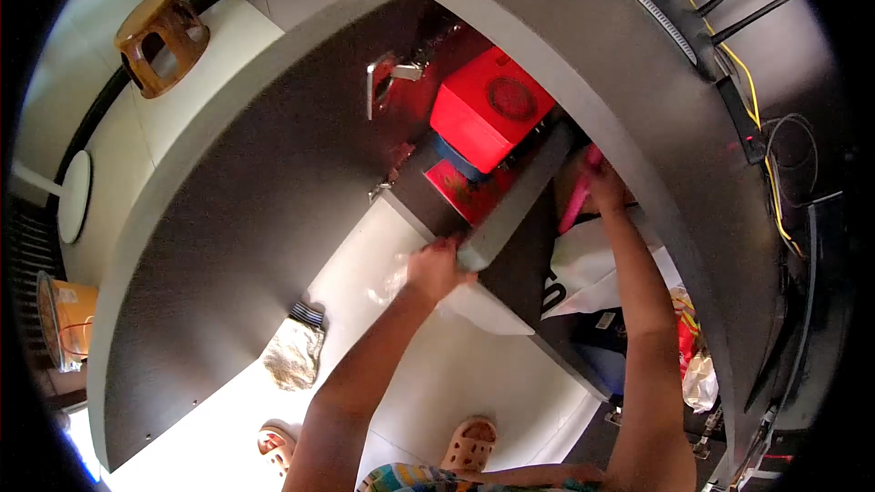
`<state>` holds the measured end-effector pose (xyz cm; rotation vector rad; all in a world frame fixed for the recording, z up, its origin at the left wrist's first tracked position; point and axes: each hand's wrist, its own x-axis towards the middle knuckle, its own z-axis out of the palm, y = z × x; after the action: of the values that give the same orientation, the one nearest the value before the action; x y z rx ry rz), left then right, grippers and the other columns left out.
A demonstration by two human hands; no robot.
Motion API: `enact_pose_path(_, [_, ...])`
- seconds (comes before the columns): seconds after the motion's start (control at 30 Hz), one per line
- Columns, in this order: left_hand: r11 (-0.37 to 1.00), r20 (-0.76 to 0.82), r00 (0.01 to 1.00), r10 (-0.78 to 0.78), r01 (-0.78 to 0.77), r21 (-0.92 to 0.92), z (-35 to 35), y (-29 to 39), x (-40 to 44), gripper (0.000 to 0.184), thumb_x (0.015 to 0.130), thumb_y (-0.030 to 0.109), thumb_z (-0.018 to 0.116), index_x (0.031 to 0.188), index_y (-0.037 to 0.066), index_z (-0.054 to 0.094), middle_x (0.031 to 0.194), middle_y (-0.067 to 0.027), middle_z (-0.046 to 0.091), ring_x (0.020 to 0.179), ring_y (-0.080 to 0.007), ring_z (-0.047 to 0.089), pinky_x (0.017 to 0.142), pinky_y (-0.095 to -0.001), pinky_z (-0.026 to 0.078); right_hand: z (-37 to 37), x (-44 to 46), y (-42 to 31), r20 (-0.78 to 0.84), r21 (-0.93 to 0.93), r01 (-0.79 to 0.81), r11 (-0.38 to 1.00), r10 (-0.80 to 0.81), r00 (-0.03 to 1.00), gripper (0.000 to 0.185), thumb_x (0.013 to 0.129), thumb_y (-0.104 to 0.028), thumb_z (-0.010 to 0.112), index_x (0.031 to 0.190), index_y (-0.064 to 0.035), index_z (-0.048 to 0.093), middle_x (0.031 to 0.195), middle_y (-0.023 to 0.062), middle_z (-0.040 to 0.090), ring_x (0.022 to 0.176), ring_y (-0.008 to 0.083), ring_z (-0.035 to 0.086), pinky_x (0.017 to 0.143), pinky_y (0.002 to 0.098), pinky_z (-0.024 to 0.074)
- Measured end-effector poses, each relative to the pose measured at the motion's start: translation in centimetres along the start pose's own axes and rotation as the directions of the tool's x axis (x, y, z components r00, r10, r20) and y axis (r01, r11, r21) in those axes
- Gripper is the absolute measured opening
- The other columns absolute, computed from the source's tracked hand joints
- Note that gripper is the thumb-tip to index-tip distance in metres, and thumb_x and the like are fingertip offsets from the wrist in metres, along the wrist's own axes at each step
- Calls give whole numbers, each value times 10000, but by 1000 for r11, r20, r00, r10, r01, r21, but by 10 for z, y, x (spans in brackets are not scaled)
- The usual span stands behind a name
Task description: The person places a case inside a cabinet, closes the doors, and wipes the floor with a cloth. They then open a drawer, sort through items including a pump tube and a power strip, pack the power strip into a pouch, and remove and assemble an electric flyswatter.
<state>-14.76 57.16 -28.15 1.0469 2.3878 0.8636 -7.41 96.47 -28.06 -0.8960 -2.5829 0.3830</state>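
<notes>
My left hand (436,269) is closed at the front end of the cabinet's grey divider (510,223). Crumpled clear plastic (390,284) shows beside its fingers, apparently a thin bag gripped in them. Deeper in the right compartment, my right hand (605,187) is closed around a long bright pink object (580,193), whose kind I cannot make out. Below that hand lies a white bag (592,260) with black print. Left of the divider, a red box (492,109) with a round dark emblem sits above a flat red packet (469,189).
An open dark cabinet door (264,173) swings out at left. A sock-like cloth (296,351) lies on the floor near my sandals (469,445). A wooden stool (162,41) stands upper left. A router (647,9) with cables is on the cabinet top.
</notes>
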Motion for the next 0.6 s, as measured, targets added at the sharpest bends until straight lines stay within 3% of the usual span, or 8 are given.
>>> enact_pose_path(0.07, [998, 5, 999, -53, 52, 18, -3, 6, 28, 596, 502, 383, 703, 971, 57, 534, 859, -154, 585, 812, -283, 576, 694, -374, 462, -11, -1, -11, 18, 133, -17, 991, 15, 1000, 690, 702, -431, 609, 1179, 16, 390, 1174, 180, 446, 1106, 283, 405, 948, 331, 283])
enact_pose_path(0.2, [986, 29, 996, -86, 81, 145, -16, -5, 42, 540, 524, 423, 715, 853, 32, 540, 840, -118, 598, 779, -254, 591, 654, -349, 480, -7, 4, -24, 97, 517, -165, 840, 134, 986, 589, 706, -331, 646, 1116, 30, 426, 1072, 155, 489, 1010, 249, 461, 916, 328, 325])
enact_pose_path(0.27, [970, 54, 977, -205, 195, 143, -6, -11, 49, 528, 536, 424, 713, 848, 34, 543, 849, -118, 600, 782, -251, 593, 652, -348, 481, -20, 3, -56, -52, 503, -16, 864, 49, 997, 522, 705, -285, 658, 1069, 28, 453, 999, 136, 518, 956, 238, 488, 895, 329, 351])
enact_pose_path(0.33, [959, 23, 968, -250, 245, 140, 2, -11, 51, 603, 560, 461, 690, 937, 32, 495, 807, -117, 605, 745, -260, 598, 632, -355, 483, -9, 19, -41, -194, 173, 57, 983, -23, 981, 489, 715, -305, 638, 1033, 23, 465, 957, 140, 539, 914, 261, 506, 859, 346, 370])
enact_pose_path(0.43, [954, -3, 960, -279, 277, 118, 8, -9, 40, 696, 594, 511, 652, 1039, 27, 424, 750, -118, 608, 696, -271, 604, 604, -364, 484, 22, 48, -14, -321, -344, 82, 935, -200, 926, 448, 730, -335, 609, 979, 15, 483, 894, 145, 570, 853, 296, 532, 805, 372, 399])
enact_pose_path(0.5, [972, -12, 974, -224, 225, 75, 7, -8, 31, 731, 614, 538, 623, 1068, 20, 378, 719, -120, 606, 672, -275, 605, 587, -369, 483, 19, 42, -21, -242, -315, 45, 948, -126, 962, 436, 740, -362, 586, 964, 0, 492, 874, 152, 577, 838, 313, 540, 777, 384, 408])
enact_pose_path(0.57, [982, -11, 988, -157, 157, 103, -15, 4, 24, 731, 633, 553, 596, 1057, 2, 371, 716, -123, 605, 674, -273, 605, 578, -367, 482, -22, 16, -99, 42, 76, -90, 993, 87, 995, 436, 748, -395, 558, 969, -24, 496, 875, 163, 572, 849, 325, 538, 757, 391, 406])
enact_pose_path(0.6, [987, -10, 992, -124, 124, 105, -21, 10, 21, 732, 642, 561, 583, 1051, -7, 367, 715, -124, 605, 674, -272, 605, 573, -367, 481, -26, 14, -113, 29, 50, -27, 998, 26, 999, 428, 748, -396, 558, 966, -32, 500, 864, 158, 573, 846, 319, 540, 747, 391, 408])
